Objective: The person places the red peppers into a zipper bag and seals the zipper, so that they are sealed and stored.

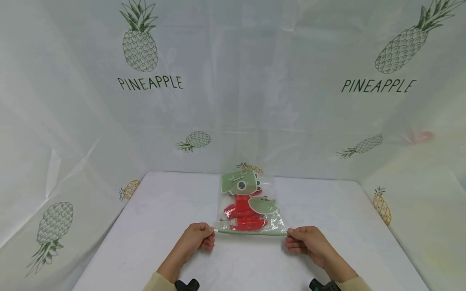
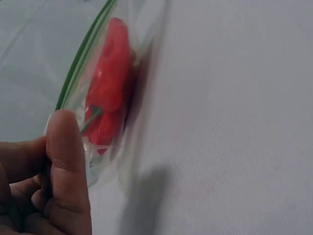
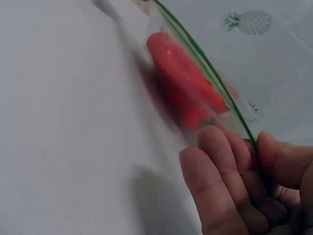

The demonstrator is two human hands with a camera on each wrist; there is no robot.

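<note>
A clear zip bag [image 1: 276,224] printed with green cartoon dinosaurs is in the middle of the head view. Several red peppers [image 1: 247,223] lie inside it, one showing a green stem in the left wrist view. The bag's green zip edge [image 1: 251,233] faces me, stretched between both hands. My left hand [image 1: 198,236] pinches its left end between thumb and finger, beside a small white tab. At the other end, my right hand [image 1: 309,242] pinches the corner with thumb and forefinger. Its remaining fingers [image 3: 208,186] curl loosely below the edge.
The bag is over a white table [image 1: 145,242]. Behind and around the table hangs a pale translucent curtain [image 1: 255,101] printed with pineapples. Black wrist mounts [image 1: 187,285] show at the bottom of the head view.
</note>
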